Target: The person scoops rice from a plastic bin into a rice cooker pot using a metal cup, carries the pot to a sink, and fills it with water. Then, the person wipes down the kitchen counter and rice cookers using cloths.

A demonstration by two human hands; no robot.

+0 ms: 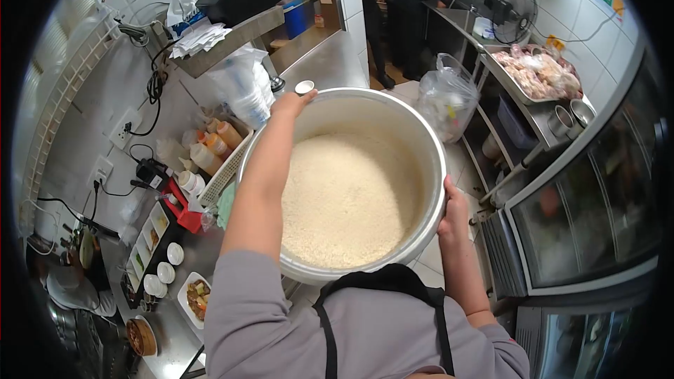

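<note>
1. The round, smooth metal pot [369, 110] is held up before the person's apron [388, 271], between counter and shelving; its underside is hidden.
2. Pale, fine grains [344, 200] fill its lower part, with a loose, powdery-looking surface.
3. The left hand [290, 103] grips the far-left rim, its fingers partly hidden; whether it touches the small white cup [304, 88] beside it, I cannot tell.
4. The right hand [455, 209] clasps the outer right side, fingertips mostly out of sight.
5. Beyond, a crinkled clear plastic bag [449, 102] has blurred contents.
6. Squeeze bottles [216, 143] stand left; their labels are unreadable.
</note>
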